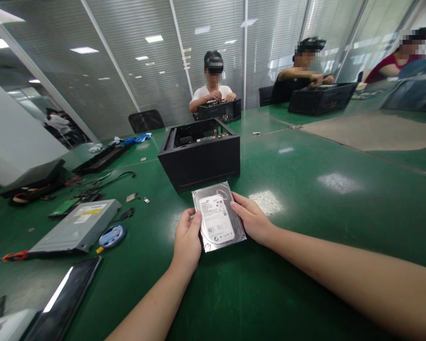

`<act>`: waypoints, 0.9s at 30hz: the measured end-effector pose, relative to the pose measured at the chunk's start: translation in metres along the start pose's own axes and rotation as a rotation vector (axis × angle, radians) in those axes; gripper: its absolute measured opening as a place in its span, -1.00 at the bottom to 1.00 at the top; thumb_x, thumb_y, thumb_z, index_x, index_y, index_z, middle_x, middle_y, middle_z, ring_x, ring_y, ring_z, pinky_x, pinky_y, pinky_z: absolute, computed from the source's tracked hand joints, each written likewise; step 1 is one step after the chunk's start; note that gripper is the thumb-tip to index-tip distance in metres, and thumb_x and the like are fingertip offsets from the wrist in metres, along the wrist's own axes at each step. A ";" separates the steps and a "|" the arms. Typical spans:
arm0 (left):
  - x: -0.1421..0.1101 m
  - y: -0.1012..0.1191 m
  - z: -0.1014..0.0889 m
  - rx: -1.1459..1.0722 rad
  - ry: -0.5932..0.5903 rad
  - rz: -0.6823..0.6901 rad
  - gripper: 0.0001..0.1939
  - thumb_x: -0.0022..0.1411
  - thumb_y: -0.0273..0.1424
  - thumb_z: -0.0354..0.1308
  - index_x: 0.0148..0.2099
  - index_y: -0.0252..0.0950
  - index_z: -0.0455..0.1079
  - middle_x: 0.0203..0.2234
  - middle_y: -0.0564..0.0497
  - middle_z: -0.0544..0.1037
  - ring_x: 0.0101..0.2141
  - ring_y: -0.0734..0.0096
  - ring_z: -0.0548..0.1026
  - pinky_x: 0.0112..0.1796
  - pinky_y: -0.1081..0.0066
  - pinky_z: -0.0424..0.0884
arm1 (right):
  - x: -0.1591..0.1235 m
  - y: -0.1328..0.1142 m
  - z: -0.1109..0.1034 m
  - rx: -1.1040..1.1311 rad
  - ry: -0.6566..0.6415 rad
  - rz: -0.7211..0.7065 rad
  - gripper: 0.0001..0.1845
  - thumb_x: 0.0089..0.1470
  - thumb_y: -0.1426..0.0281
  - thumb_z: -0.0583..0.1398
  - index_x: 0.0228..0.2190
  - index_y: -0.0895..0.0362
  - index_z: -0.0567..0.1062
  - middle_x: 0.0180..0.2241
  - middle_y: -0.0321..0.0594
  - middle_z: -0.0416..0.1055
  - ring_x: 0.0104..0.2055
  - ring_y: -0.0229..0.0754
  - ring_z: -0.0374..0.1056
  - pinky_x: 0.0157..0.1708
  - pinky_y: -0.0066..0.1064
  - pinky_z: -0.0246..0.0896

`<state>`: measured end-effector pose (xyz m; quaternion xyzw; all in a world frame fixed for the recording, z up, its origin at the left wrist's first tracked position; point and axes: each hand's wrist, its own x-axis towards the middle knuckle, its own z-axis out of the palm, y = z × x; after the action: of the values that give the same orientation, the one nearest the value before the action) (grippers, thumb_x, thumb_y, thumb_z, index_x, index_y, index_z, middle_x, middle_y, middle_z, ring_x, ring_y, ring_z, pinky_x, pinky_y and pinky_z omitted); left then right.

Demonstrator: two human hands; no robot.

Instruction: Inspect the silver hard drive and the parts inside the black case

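A silver hard drive [216,218] with a white printed label faces up between my two hands, tilted slightly towards me. My left hand [189,237] grips its left edge, the thumb on top. On the opposite edge my right hand [252,218] is closed, its thumb also along the top face. The fingers under the drive are hidden. Just beyond it stands a black computer case [202,161], open at the top, with some parts showing inside.
A silver optical drive [78,225], a screwdriver [16,256], a blue round container [111,236] and a dark-screened device [66,298] lie on the green table [305,227] to my left. Cables [117,177] lie behind them. Co-workers handle black cases [321,98] across the table.
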<state>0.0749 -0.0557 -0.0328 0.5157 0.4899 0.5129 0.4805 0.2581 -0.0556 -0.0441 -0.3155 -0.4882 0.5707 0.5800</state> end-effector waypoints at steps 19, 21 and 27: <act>0.001 0.001 0.002 -0.126 0.012 0.012 -0.50 0.26 -0.07 0.08 0.14 -0.23 0.30 -0.14 -0.07 0.55 -0.21 0.29 0.53 -0.28 0.40 0.45 | 0.006 -0.005 0.007 0.481 0.182 0.215 -0.60 0.05 0.46 0.21 -0.03 0.10 0.47 -0.16 -0.11 0.57 -0.11 -0.03 0.50 -0.13 -0.15 0.40; -0.001 0.002 0.003 -0.174 -0.035 -0.002 -0.44 0.26 -0.10 0.10 0.23 -0.20 0.23 -0.16 -0.07 0.56 -0.28 0.32 0.54 -0.35 0.42 0.46 | 0.008 -0.006 0.005 0.501 0.225 0.239 -0.62 0.05 0.45 0.21 -0.05 0.11 0.47 -0.18 -0.11 0.58 -0.13 -0.02 0.51 -0.16 -0.15 0.42; -0.003 0.006 0.002 -0.211 -0.257 -0.091 -0.21 0.26 -0.07 0.06 0.41 -0.26 -0.05 -0.47 -0.03 0.54 -0.59 0.40 0.46 -0.62 0.46 0.35 | 0.018 -0.001 -0.012 0.425 0.281 0.204 -0.62 0.06 0.41 0.20 -0.03 0.08 0.46 -0.21 -0.15 0.59 -0.18 -0.02 0.52 -0.20 -0.15 0.43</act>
<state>0.0771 -0.0593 -0.0272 0.5011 0.3909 0.4688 0.6134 0.2667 -0.0360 -0.0434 -0.3101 -0.2381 0.6664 0.6349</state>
